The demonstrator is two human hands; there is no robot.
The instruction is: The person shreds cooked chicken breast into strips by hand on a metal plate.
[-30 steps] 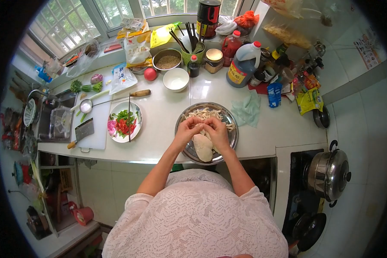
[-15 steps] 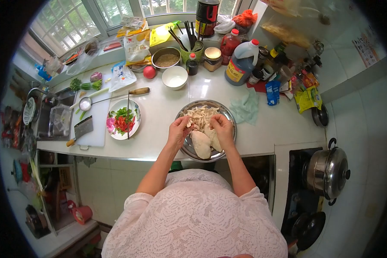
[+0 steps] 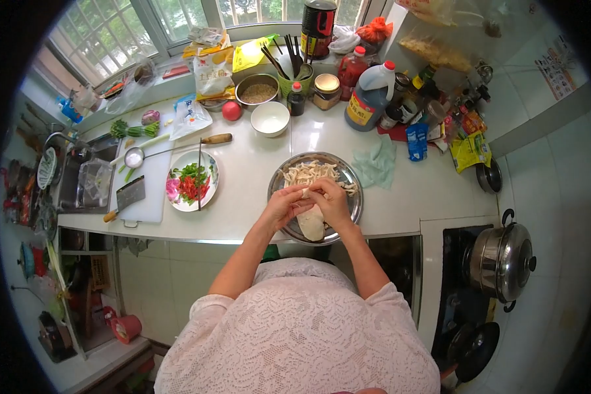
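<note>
My left hand (image 3: 286, 206) and my right hand (image 3: 330, 202) meet over a round steel plate (image 3: 356, 209). Between their fingertips they pinch a small pale piece of chicken (image 3: 305, 194), mostly covered by the fingers. Shredded chicken (image 3: 308, 173) is heaped along the far side of the plate. A larger piece of cooked chicken breast (image 3: 310, 226) lies near the plate's front, partly behind my hands.
To the left stand a flowered plate (image 3: 211, 197) of chopped green and red peppers, with chopsticks across it, and a white cutting board (image 3: 152, 203) with a cleaver (image 3: 131, 192). Behind are a white bowl (image 3: 270, 121) and bottles. A pot (image 3: 502, 259) sits on the stove at right.
My hands were apart over the plate; now they have come together, the right one moving left. They cover part of the chicken breast. The view has shifted slightly.
</note>
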